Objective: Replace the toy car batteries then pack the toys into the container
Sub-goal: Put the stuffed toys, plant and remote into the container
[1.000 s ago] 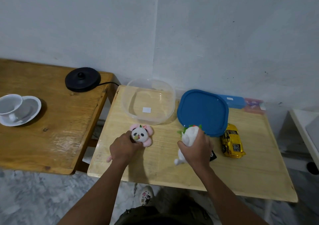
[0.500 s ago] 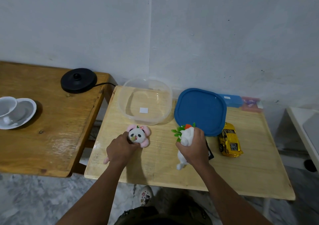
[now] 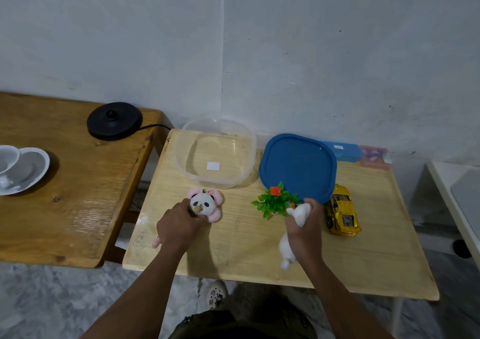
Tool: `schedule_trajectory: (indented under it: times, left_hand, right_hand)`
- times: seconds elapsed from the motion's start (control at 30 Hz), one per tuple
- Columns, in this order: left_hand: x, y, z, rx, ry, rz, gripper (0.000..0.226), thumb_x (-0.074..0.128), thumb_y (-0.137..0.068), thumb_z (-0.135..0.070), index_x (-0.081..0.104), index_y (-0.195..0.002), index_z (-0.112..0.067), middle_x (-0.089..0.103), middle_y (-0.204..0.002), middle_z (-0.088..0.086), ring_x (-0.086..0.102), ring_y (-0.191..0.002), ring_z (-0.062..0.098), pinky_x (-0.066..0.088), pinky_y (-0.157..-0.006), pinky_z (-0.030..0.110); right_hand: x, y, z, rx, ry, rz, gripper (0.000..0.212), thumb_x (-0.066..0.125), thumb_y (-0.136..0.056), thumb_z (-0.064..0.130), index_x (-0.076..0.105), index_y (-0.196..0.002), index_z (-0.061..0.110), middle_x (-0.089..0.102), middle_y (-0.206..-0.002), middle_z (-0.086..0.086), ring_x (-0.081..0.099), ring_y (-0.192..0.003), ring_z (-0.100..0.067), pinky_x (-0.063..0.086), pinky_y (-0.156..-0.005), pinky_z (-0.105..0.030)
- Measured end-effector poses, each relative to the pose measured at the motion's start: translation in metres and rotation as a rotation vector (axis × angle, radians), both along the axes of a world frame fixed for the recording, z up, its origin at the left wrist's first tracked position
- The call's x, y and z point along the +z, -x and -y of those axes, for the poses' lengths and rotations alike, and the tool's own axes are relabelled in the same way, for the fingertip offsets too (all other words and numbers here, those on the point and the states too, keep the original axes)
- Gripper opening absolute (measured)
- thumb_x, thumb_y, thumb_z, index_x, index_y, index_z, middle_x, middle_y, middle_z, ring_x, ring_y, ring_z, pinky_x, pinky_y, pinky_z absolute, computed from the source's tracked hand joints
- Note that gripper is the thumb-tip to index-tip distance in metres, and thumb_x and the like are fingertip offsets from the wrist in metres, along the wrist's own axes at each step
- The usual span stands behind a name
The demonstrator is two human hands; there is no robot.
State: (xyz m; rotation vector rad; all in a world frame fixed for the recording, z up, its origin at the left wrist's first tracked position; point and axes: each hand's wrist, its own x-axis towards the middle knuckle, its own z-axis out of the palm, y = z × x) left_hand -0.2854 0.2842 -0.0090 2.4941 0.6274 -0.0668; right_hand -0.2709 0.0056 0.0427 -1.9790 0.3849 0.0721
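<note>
Right fingers [image 3: 314,208] have drawn the white plush [image 3: 299,213] back and to the right. A green plant [image 3: 274,201] with an orange flower, half hidden a moment ago, now shows in full just left of the right hand [image 3: 306,236]. Those fingers curl tight round the plush; I cannot tell whether its lower end touches the table [image 3: 376,260]. Left fingers [image 3: 186,205] stay wrapped on the pink panda [image 3: 205,203], and the left hand [image 3: 176,228] has barely shifted.

Packing looks to be starting, with both soft toys gripped but neither in the container [image 3: 181,157] yet. It stands open behind the panda, holding no toy. The car [image 3: 342,211] sits just right of the right hand, against the lid [image 3: 298,162]. Whether its batteries are changed cannot be seen.

Counted:
- two soft toys
- one car
- one plant
- one container
- one lid
- one blue box [image 3: 344,149] and one pink pack [image 3: 374,154] at the wall

On the side table [image 3: 78,195]:
- one kettle base [image 3: 114,120]
- one cup [image 3: 9,157]
- one saucer [image 3: 33,168]
</note>
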Motion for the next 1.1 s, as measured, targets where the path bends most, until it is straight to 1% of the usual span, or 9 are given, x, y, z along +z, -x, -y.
schedule_trajectory:
  times: [0.1,0.27,0.33,0.5,0.73,0.83,0.93,1.0,1.1]
  left_hand:
    - [-0.002,0.0,-0.001,-0.001,-0.002,-0.003,0.041,0.065,-0.075,-0.054,0.061,-0.11,-0.032,0.066,-0.089,-0.008,0.056,-0.078,0.013,0.042,-0.068,0.031]
    - [0.002,0.0,0.001,0.001,-0.019,-0.011,0.037,0.067,-0.076,-0.051,0.061,-0.107,-0.031,0.065,-0.087,-0.008,0.062,-0.082,0.018,0.045,-0.07,0.032]
    - [0.002,0.001,0.001,-0.003,-0.013,-0.013,0.036,0.067,-0.076,-0.05,0.061,-0.106,-0.032,0.063,-0.085,-0.009,0.063,-0.084,0.019,0.045,-0.07,0.033]
    - [0.004,0.0,0.001,0.015,-0.024,-0.019,0.036,0.069,-0.075,-0.051,0.061,-0.104,-0.03,0.061,-0.083,-0.011,0.056,-0.076,0.013,0.04,-0.066,0.029]
    - [0.01,-0.002,-0.006,0.011,0.104,-0.085,0.04,0.074,-0.069,-0.055,0.061,-0.101,-0.036,0.063,-0.082,-0.013,0.059,-0.078,0.014,0.044,-0.069,0.028]
    - [0.018,-0.004,-0.002,0.04,0.22,-0.079,0.035,0.077,-0.067,-0.052,0.062,-0.095,-0.037,0.066,-0.083,-0.014,0.061,-0.079,0.014,0.041,-0.066,0.027]
    - [0.019,-0.009,0.0,0.045,0.329,-0.075,0.034,0.078,-0.063,-0.053,0.064,-0.089,-0.036,0.069,-0.081,-0.015,0.063,-0.079,0.009,0.042,-0.063,0.026]
    - [0.018,-0.015,0.001,0.032,0.385,-0.089,0.035,0.078,-0.058,-0.056,0.066,-0.085,-0.037,0.07,-0.079,-0.014,0.064,-0.077,0.007,0.047,-0.064,0.027]
    - [0.019,-0.022,0.003,-0.002,0.447,-0.127,0.033,0.076,-0.055,-0.055,0.067,-0.08,-0.036,0.071,-0.076,-0.013,0.065,-0.075,0.008,0.053,-0.069,0.031]
  right_hand:
    - [-0.008,0.001,-0.002,0.03,0.135,-0.166,0.068,0.064,-0.085,0.038,0.027,-0.142,0.035,0.05,-0.136,0.003,0.053,-0.117,-0.024,0.041,-0.086,-0.037]
    - [-0.022,-0.017,-0.006,0.125,0.081,-0.294,0.101,0.072,-0.071,0.061,0.015,-0.151,0.036,0.039,-0.15,0.005,0.044,-0.132,-0.024,0.04,-0.104,-0.046]
    - [-0.024,-0.024,-0.007,0.178,0.04,-0.317,0.101,0.073,-0.073,0.058,0.014,-0.151,0.036,0.041,-0.148,0.005,0.046,-0.13,-0.023,0.039,-0.105,-0.045]
    - [-0.032,-0.03,-0.009,0.29,0.073,-0.373,0.076,0.069,-0.079,0.047,0.029,-0.142,0.037,0.054,-0.126,0.004,0.051,-0.101,-0.019,0.044,-0.094,-0.041]
    - [-0.031,-0.037,-0.015,0.489,0.222,-0.399,0.052,0.06,-0.073,0.055,0.044,-0.118,0.034,0.058,-0.118,0.008,0.059,-0.103,-0.02,0.049,-0.09,-0.041]
    - [-0.031,-0.045,-0.019,0.496,0.216,-0.422,0.067,0.065,-0.066,0.057,0.037,-0.12,0.029,0.054,-0.121,0.002,0.057,-0.104,-0.021,0.05,-0.091,-0.047]
    - [-0.03,-0.054,-0.024,0.497,0.16,-0.393,0.102,0.071,-0.061,0.065,0.019,-0.144,0.033,0.04,-0.146,0.0,0.046,-0.127,-0.024,0.042,-0.104,-0.048]
    - [-0.031,-0.06,-0.027,0.544,0.164,-0.377,0.112,0.072,-0.061,0.07,0.012,-0.149,0.039,0.033,-0.153,0.003,0.039,-0.136,-0.021,0.037,-0.108,-0.046]
    - [-0.034,-0.069,-0.031,0.658,0.312,-0.391,0.098,0.065,-0.058,0.081,0.034,-0.14,0.037,0.046,-0.14,0.008,0.049,-0.126,-0.02,0.043,-0.1,-0.042]
